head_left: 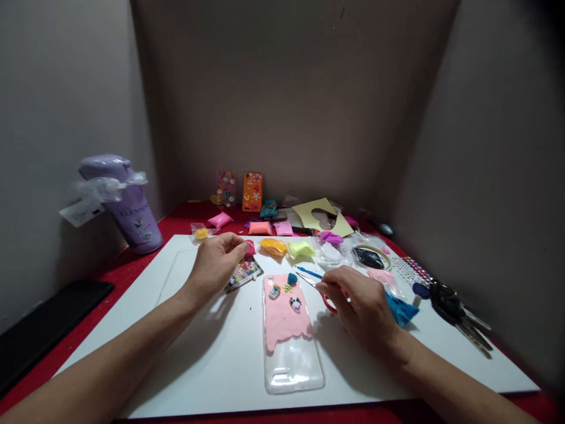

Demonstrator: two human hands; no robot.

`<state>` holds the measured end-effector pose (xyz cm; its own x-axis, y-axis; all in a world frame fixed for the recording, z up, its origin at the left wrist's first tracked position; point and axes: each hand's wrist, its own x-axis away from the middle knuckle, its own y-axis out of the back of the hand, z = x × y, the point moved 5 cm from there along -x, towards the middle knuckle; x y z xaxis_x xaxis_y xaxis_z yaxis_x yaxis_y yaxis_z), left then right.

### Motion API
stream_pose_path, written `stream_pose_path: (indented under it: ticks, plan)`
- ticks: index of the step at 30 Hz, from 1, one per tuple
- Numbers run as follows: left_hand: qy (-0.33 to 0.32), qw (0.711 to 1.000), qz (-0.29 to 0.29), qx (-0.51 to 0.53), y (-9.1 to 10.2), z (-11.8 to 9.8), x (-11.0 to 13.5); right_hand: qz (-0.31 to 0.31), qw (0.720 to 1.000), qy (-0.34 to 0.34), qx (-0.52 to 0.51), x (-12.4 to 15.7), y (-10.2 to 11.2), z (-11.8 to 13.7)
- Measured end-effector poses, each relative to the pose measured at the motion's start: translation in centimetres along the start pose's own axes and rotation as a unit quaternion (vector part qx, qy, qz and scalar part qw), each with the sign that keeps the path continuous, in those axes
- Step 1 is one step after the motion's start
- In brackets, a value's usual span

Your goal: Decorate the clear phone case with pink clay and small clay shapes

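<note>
My left hand [220,262] is raised over the board with thumb and fingers pinched; what they hold, if anything, is hidden. By its fingertips shows a hot pink packet [250,247], and below them lies a small colourful patterned case [244,274]. My right hand [359,303] has its fingertips closed in front of red-handled scissors [308,279]; I cannot make out what is in them. Between the hands lies a clear phone case [293,368], its upper part covered with pink clay [285,324] with a dripping edge. A cat-face piece [295,304], a cupcake piece [274,291] and a teal piece [292,279] sit on it.
Orange [273,247] and yellow [301,249] clay packets line the white board [220,377]. Beyond the scissors lies a blue pen-like tool [309,272]. Keys [459,318], a blue packet [401,309] and gem stickers [410,268] are right. A purple wrapped tumbler [132,206] stands left.
</note>
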<state>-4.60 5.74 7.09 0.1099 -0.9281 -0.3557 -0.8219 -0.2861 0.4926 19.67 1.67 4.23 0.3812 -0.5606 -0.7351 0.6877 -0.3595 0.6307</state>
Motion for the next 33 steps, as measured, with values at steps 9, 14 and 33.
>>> stream_pose_path:
  ticks: [9, 14, 33]
  plan:
    - [0.004, 1.000, 0.017, 0.005, -0.6, 0.5, 0.0, 0.022, 0.999, -0.039, 0.025, 0.1, -0.2, -0.6]
    - [0.007, 1.000, 0.027, 0.014, -0.8, 0.7, 0.0, 0.012, 0.999, -0.037, 0.038, 0.1, -0.4, -0.8]
    - [0.023, 0.999, 0.039, 0.019, -1.1, 0.6, 0.2, 0.100, 0.990, -0.088, 0.048, 0.4, -1.7, -1.2]
